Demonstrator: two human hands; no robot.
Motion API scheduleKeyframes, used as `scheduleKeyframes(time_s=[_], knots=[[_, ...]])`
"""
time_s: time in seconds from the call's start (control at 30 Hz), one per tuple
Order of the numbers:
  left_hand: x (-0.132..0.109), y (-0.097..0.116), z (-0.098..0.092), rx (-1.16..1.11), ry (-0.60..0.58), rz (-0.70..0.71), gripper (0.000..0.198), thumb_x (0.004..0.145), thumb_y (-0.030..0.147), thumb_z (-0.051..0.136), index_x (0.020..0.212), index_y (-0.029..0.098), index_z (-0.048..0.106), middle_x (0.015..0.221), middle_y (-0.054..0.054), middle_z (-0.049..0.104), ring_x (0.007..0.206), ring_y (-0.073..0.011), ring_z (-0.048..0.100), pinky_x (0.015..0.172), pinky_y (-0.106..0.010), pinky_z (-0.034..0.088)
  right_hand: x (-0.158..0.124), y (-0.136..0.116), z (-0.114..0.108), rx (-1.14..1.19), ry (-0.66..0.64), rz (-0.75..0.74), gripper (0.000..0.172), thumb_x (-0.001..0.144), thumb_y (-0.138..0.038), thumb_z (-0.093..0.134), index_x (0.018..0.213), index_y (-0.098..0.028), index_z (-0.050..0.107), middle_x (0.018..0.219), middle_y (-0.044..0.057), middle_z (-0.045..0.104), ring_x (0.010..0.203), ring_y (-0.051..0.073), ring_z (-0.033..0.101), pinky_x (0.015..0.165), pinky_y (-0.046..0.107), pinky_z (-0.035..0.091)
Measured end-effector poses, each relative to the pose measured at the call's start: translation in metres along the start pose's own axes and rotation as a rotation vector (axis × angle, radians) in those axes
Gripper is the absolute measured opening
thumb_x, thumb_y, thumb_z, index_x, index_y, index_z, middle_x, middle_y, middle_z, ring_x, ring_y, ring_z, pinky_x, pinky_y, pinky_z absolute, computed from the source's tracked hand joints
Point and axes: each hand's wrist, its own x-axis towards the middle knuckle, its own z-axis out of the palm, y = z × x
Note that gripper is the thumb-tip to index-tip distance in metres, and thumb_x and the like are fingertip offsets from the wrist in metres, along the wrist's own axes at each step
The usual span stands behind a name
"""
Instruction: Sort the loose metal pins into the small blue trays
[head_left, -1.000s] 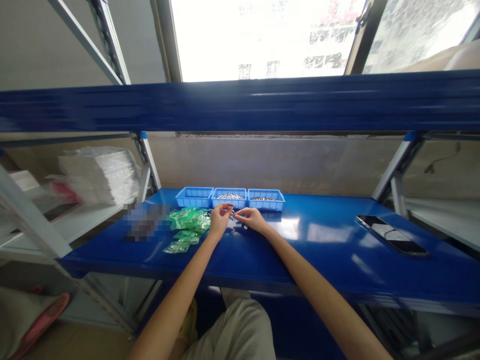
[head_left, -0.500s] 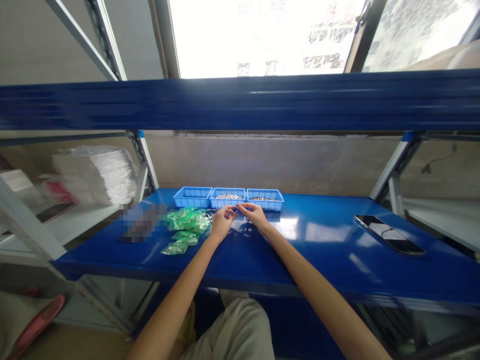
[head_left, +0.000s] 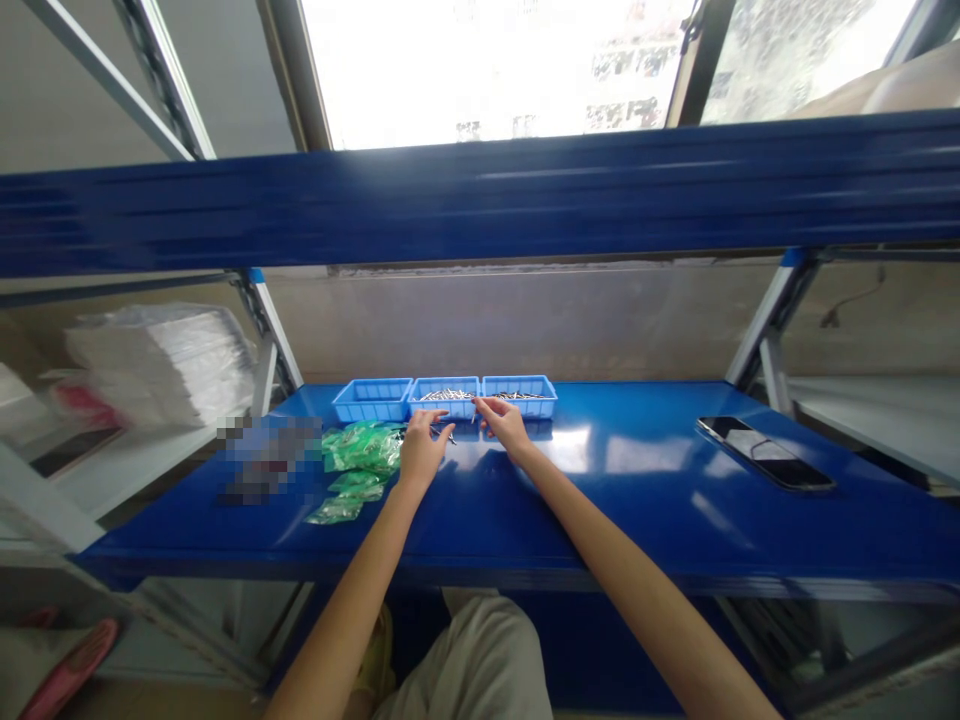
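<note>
The right hand is pinching a slim part near the middle blue bin; a light fingertip grip should be suiting it. The left hand, thumb and forefinger parted, is curving beside green plastic bags.

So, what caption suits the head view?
Right fingers before blue bins, left fingers near green plastic bags.

Overexposed window, tabletop glare

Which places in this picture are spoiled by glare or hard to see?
Head view: the window is almost washed white; head view: bright glare on the blue tabletop, right of the right hand; head view: a pixelated patch left of the green plastic hides detail.
</note>
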Motion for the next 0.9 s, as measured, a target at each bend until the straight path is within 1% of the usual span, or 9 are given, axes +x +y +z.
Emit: scheduleKeyframes(time_s=[0.1,0.2,0.33,0.5,0.57,0.63,0.73,0.8,0.9], knots=[[-0.003,-0.003,0.0,0.119,-0.138,0.055,0.02,0.074,0.027,0.056,0.092,0.02,0.062,0.09,-0.006,0.055,0.085,-0.0195,0.052,0.068,-0.028,0.044,0.0,-0.002,-0.001,-0.016,0.029,-0.015,0.04,0.065,-0.051,0.057,0.082,-0.015,0.063,0.07,0.003,0.061,0.048,0.008,0.049,0.036,0.017,0.036],[-0.005,-0.005,0.001,0.23,-0.241,0.073,0.016,0.076,0.026,0.054,0.088,0.021,0.064,0.09,-0.006,0.056,0.091,-0.0218,0.051,0.069,-0.029,0.044,0.0,-0.001,0.0,-0.049,0.048,-0.04,0.036,0.064,-0.049,0.059,0.075,-0.014,0.062,0.062,0.001,0.058,0.046,0.008,0.048,0.035,0.017,0.038],[-0.005,-0.006,-0.001,0.308,-0.281,0.091,0.016,0.078,0.024,0.052,0.087,0.023,0.064,0.091,-0.006,0.056,0.091,-0.0214,0.051,0.07,-0.029,0.043,0.001,0.001,0.0,-0.051,0.08,-0.056,0.032,0.065,-0.045,0.059,0.07,-0.014,0.06,0.052,-0.001,0.052,0.04,0.008,0.045,0.032,0.019,0.039],[-0.006,-0.002,-0.001,0.326,-0.297,0.098,0.013,0.078,0.026,0.052,0.084,0.023,0.063,0.089,-0.005,0.056,0.09,-0.021,0.05,0.071,-0.029,0.042,0.004,-0.004,-0.002,-0.031,0.125,0.061,0.024,0.064,-0.036,0.061,0.067,-0.013,0.06,0.048,-0.001,0.052,0.039,0.009,0.046,0.033,0.019,0.042],[-0.007,0.0,0.001,0.322,-0.301,0.114,0.012,0.078,0.026,0.053,0.083,0.022,0.063,0.088,-0.005,0.055,0.09,-0.0205,0.051,0.072,-0.029,0.041,0.007,-0.008,-0.001,0.002,0.124,0.077,0.024,0.065,-0.036,0.06,0.069,-0.013,0.06,0.053,0.001,0.056,0.043,0.01,0.051,0.035,0.019,0.044],[-0.008,0.003,0.004,0.316,-0.311,0.133,0.011,0.077,0.027,0.053,0.082,0.022,0.062,0.087,-0.004,0.055,0.089,-0.0198,0.051,0.073,-0.028,0.041,0.01,-0.011,0.001,0.076,0.088,0.039,0.03,0.067,-0.039,0.057,0.081,-0.013,0.061,0.066,0.004,0.062,0.055,0.013,0.058,0.039,0.019,0.047],[-0.008,0.006,0.006,0.313,-0.329,0.135,0.011,0.078,0.027,0.053,0.083,0.022,0.061,0.086,-0.004,0.054,0.088,-0.0194,0.052,0.072,-0.028,0.041,0.012,-0.012,0.006,0.12,-0.086,-0.053,0.044,0.069,-0.043,0.055,0.105,-0.017,0.056,0.096,0.007,0.063,0.077,0.018,0.062,0.044,0.02,0.05],[-0.008,0.007,0.005,0.31,-0.333,0.126,0.011,0.077,0.027,0.053,0.083,0.022,0.061,0.086,-0.004,0.054,0.088,-0.0195,0.052,0.072,-0.028,0.041,0.012,-0.008,0.007,0.045,-0.159,-0.075,0.043,0.069,-0.042,0.055,0.105,-0.019,0.056,0.103,0.007,0.061,0.079,0.018,0.062,0.042,0.019,0.049],[-0.009,0.009,0.004,0.287,-0.326,0.118,0.01,0.076,0.026,0.054,0.083,0.022,0.061,0.087,-0.005,0.054,0.087,-0.0197,0.052,0.075,-0.029,0.041,0.009,0.0,0.004,-0.107,-0.148,-0.077,0.033,0.071,-0.037,0.054,0.097,-0.018,0.061,0.096,0.006,0.063,0.068,0.015,0.062,0.039,0.019,0.046]])
